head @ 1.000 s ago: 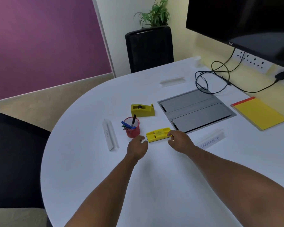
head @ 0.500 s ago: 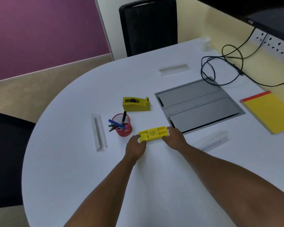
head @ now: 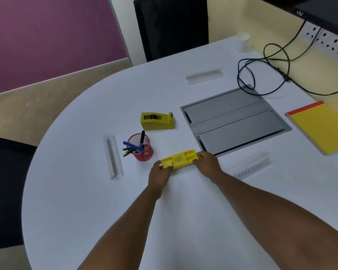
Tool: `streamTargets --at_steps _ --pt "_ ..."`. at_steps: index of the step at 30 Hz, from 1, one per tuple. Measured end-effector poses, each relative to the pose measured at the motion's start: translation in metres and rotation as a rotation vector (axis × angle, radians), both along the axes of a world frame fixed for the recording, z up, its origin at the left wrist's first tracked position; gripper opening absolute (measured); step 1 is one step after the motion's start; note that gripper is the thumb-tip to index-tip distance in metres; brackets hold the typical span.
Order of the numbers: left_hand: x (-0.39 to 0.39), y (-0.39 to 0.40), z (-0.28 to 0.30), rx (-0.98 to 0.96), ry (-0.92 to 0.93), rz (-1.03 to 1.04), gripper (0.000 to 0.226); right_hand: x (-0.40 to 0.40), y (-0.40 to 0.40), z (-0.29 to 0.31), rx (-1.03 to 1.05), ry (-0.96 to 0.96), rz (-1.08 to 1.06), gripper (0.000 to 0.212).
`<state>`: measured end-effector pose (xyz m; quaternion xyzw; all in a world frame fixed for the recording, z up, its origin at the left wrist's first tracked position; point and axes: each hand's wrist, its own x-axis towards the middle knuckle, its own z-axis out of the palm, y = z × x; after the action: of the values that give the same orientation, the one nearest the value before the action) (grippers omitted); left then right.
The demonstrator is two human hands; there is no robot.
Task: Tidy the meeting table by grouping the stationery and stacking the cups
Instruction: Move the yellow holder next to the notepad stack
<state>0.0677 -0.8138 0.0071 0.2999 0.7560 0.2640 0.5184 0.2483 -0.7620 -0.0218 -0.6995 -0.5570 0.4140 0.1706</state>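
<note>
A flat yellow plastic tray (head: 179, 159) lies on the white table (head: 86, 201), just right of a red mesh pen cup (head: 142, 148) holding several pens. My left hand (head: 160, 173) grips the tray's left end and my right hand (head: 208, 162) grips its right end. A yellow tape dispenser (head: 157, 121) stands behind the pen cup. A yellow notepad (head: 322, 126) with a red top edge lies at the right edge. A white paper cup (head: 242, 41) stands far back near the wall.
Three clear name-plate holders lie on the table: one left (head: 112, 155), one at the back (head: 204, 75), one labelled (head: 250, 166) to the right. A grey cable hatch (head: 234, 120) sits in the middle, black cables (head: 261, 75) behind it. Black chairs stand at the back (head: 170, 26) and left.
My left hand closed onto the tray's left end, and both hands now hold it. The camera has tilted down and moved closer to the table.
</note>
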Motion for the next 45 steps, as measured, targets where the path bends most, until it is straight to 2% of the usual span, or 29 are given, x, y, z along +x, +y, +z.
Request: streamTargets --at_steps 3,7,8,11,12,17,22,25,28,31,36,40,45 --pt "-0.006 -0.014 0.008 -0.002 -0.010 0.059 0.066 0.001 -0.009 0.007 -0.003 0.054 -0.037 0.030" --pt "-0.016 -0.038 0.022 0.006 -0.050 0.127 0.061 -0.006 -0.029 0.025 0.045 0.096 -0.091 0.026" --pt "-0.019 -0.045 0.027 0.020 -0.060 0.132 0.054 -0.009 -0.036 0.030 0.062 0.101 -0.100 0.025" --pt "-0.028 -0.067 0.044 0.096 -0.084 0.146 0.014 -0.017 -0.058 0.044 0.102 0.117 -0.121 0.023" --pt "-0.032 -0.074 0.049 0.124 -0.091 0.138 0.011 -0.019 -0.066 0.050 0.109 0.132 -0.132 0.023" --pt "-0.050 -0.102 0.074 0.216 -0.102 0.063 0.027 -0.026 -0.106 0.078 0.152 0.222 -0.207 0.023" --pt "-0.057 -0.122 0.089 0.303 -0.132 0.020 0.027 -0.031 -0.142 0.098 0.208 0.257 -0.277 0.022" --pt "-0.057 -0.133 0.095 0.333 -0.149 -0.007 0.016 -0.030 -0.161 0.104 0.221 0.296 -0.332 0.022" --pt "-0.049 -0.139 0.098 0.329 -0.149 -0.040 0.022 -0.023 -0.173 0.108 0.183 0.359 -0.392 0.024" --pt "-0.035 -0.139 0.099 0.338 -0.153 -0.097 0.013 -0.013 -0.175 0.110 0.153 0.484 -0.454 0.023" --pt "-0.008 -0.122 0.098 0.366 -0.089 -0.296 0.015 0.007 -0.159 0.109 0.145 0.725 -0.596 0.029" --pt "0.026 -0.096 0.102 0.391 -0.092 -0.295 0.012 0.029 -0.144 0.108 0.140 0.987 -0.666 0.029" --pt "0.084 -0.057 0.099 0.399 -0.119 -0.264 0.014 0.071 -0.126 0.104 0.149 1.070 -0.603 0.033"
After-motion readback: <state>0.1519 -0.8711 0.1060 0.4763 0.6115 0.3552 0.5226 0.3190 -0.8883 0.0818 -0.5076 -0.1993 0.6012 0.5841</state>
